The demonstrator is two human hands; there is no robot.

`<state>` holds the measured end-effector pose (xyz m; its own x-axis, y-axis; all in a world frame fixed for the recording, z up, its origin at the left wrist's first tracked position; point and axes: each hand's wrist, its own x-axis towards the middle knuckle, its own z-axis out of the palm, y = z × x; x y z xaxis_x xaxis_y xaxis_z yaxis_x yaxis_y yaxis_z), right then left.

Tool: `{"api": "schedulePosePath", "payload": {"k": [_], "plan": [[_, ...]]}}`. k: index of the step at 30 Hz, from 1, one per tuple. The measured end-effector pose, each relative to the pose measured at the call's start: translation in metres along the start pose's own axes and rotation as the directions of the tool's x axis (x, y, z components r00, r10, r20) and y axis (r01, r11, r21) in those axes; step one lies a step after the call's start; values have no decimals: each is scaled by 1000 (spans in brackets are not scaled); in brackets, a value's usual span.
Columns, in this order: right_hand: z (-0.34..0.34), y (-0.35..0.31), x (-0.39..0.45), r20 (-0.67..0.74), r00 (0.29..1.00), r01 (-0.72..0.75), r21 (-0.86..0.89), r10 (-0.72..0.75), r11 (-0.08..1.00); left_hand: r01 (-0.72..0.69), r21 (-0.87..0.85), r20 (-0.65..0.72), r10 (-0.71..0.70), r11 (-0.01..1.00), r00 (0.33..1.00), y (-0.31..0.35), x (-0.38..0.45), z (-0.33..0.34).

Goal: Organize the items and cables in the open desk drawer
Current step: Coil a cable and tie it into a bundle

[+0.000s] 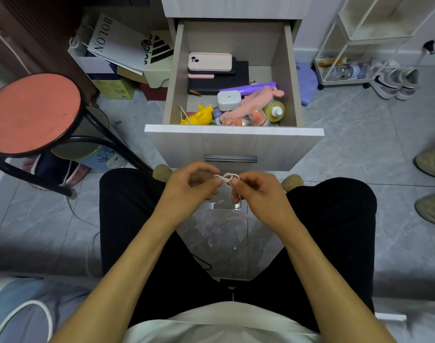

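Note:
The open drawer (233,134) stands in front of me. Inside lie a pink-cased phone (209,61) on dark flat cases (238,78), a white box (229,100), a purple pen case (248,87), a pink soft toy (256,101), a yellow toy (199,116), a small bottle (274,111) and several orange-capped pieces (257,115). Below the drawer front, my left hand (189,188) and my right hand (258,191) both pinch a thin white cable (227,179), looped between my fingertips, its end hanging down.
A red round stool (34,112) stands at the left. Paper bags and boxes (122,53) are stacked beside the drawer. A white wire rack (355,45) and sneakers (394,81) sit at the right. Two feet in khaki shoes (431,184) show at the right edge.

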<state>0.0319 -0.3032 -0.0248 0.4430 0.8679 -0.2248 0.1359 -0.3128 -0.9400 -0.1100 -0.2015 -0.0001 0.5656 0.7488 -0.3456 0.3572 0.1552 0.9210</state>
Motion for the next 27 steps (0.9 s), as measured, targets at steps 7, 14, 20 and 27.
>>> {"api": "schedulePosePath", "payload": {"k": [7,14,20,27], "plan": [[-3,-4,0,53,997,-49,21,48,999,-349,513,42,383,784,923,-6,3,-1],[-6,-6,-4,101,991,93,-41,-89,995,-238,414,-75,294,878,953,5,2,-5],[-5,-8,-4,109,982,167,-93,-157,982,-172,348,-64,207,921,976,10,0,-5],[-4,-10,1,21,996,84,-25,-83,996,97,-40,-62,-100,994,993,9,2,-3]]}}
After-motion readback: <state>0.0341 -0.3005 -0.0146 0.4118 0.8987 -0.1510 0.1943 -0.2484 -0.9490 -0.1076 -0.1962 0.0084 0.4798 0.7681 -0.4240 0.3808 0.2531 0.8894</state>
